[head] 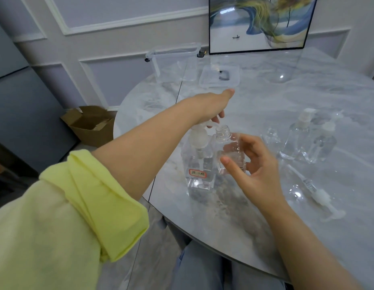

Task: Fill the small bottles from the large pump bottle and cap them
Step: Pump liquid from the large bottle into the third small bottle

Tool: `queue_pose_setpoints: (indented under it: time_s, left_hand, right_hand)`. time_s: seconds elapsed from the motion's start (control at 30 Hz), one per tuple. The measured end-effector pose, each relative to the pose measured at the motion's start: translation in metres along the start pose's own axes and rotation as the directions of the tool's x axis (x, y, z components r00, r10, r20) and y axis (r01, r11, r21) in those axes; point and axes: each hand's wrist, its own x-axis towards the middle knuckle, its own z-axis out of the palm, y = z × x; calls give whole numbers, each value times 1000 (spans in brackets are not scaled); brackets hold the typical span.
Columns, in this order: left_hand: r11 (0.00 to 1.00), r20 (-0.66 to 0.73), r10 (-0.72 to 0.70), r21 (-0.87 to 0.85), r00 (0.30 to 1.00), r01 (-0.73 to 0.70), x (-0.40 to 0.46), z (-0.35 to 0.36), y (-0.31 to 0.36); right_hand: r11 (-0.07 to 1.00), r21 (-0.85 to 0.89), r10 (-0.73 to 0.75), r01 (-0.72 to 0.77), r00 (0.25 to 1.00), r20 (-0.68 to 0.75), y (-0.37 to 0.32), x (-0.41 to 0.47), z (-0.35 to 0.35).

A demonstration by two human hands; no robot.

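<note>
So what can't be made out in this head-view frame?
- Left hand fingers: hidden beneath the hand itself over the pump head.
- Small bottle fill level: clear liquid, glare.
- Red label text: too small.
- Right hand fingertips: partly behind the bottle.

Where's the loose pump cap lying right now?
In the head view, the loose pump cap lies flat on the marble table, right of the right hand and nearer the person than the two capped small bottles.
</note>
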Motion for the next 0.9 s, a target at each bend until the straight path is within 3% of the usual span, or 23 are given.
queue_pose_setpoints:
  time_s: [0.37,0.47,0.9]
  left_hand:
    - [998,26,-12,-54,1000,14,-1,2,-5]
    - [1000,52,-15,2,999,15,0,3,-3]
    - [997,2,-14,-82,1000,14,-5,2,-6]
  right_hand:
    - [1000,-16,-8,8,1000,22,1,3,-2]
    - [1000,-10,-2,2,1000,19,1,2,-3]
    - [999,-32,-23,23,1000,11,1,2,-1]
